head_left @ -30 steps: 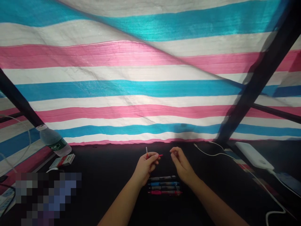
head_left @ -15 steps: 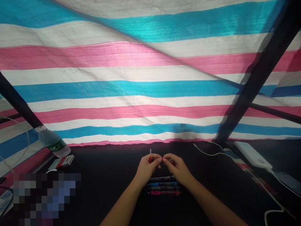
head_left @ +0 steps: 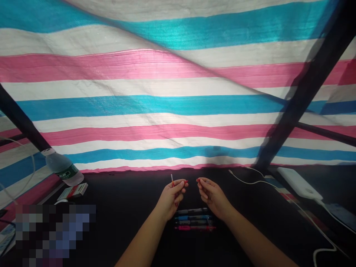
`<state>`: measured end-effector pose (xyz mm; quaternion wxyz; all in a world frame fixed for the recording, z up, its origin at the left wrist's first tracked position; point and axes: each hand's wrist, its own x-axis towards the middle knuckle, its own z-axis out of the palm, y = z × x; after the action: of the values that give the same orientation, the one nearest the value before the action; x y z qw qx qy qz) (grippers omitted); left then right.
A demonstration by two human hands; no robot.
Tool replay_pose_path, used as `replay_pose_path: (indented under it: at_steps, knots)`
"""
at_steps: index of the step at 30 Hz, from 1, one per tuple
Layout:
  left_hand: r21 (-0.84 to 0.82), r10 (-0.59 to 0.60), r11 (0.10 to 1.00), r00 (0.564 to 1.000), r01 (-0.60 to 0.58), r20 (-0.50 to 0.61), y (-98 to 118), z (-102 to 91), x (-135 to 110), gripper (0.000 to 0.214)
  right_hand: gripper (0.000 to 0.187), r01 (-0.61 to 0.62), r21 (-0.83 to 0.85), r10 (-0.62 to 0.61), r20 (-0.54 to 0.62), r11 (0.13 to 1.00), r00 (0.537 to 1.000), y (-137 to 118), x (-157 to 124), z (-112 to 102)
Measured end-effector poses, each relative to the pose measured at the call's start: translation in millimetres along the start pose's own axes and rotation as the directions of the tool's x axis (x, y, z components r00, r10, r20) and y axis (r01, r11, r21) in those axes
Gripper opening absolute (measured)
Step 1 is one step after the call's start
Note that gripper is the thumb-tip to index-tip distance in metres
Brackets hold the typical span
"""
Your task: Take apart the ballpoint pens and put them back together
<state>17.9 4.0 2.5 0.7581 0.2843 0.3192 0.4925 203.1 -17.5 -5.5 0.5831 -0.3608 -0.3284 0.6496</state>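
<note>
My left hand (head_left: 172,196) is closed, with a thin pen refill (head_left: 172,179) standing up from it, pale at the top and red lower down. A small red pen part (head_left: 186,181) pokes out between its thumb and index finger. Across a narrow gap, my right hand (head_left: 211,194) pinches another red pen part (head_left: 198,180); most of it is hidden by the fingers. Just below the hands, several pens lie side by side on the black table: a dark pen (head_left: 191,211), a blue pen (head_left: 191,217), another dark pen (head_left: 191,223) and a red pen (head_left: 191,228).
A water bottle (head_left: 64,168) and a small flat box (head_left: 72,191) sit at the left, near a blurred-out patch. On the right lie a white power bank (head_left: 299,184) and a white cable (head_left: 317,230). Striped sheeting (head_left: 167,107) hangs behind the black table (head_left: 125,200).
My hands have moved apart from touching fingertips, opening a gap with a red part showing in each. The refill in my left hand has shifted left and tilted slightly.
</note>
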Motion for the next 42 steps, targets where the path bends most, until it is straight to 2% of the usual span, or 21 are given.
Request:
replay_pose_path:
  at_steps: [10,17,24,34,42]
  knots:
    - [0.041,-0.007,0.999,1.000,0.006,0.003,2,1.9,-2,0.036,0.032,-0.001,-0.010,0.002,0.017,1.000,1.000,0,-1,0]
    - [0.217,0.010,0.976,0.999,-0.021,0.052,-3,1.8,-3,0.037,0.038,0.035,-0.204,-0.035,0.005,0.978,0.999,5,-2,3]
    - [0.357,0.040,0.931,0.995,-0.069,0.088,-5,2.6,-6,0.036,0.037,0.117,-0.385,-0.104,0.056,0.915,0.993,11,-2,2]
    - [0.437,0.112,0.891,0.992,-0.123,0.050,-6,3.8,-4,0.040,0.038,0.164,-0.468,-0.152,0.063,0.868,0.986,10,-2,3]
    - [0.472,0.113,0.874,0.993,-0.114,0.031,-7,2.3,-3,0.040,0.037,0.217,-0.553,-0.196,0.099,0.805,0.976,10,-5,3]
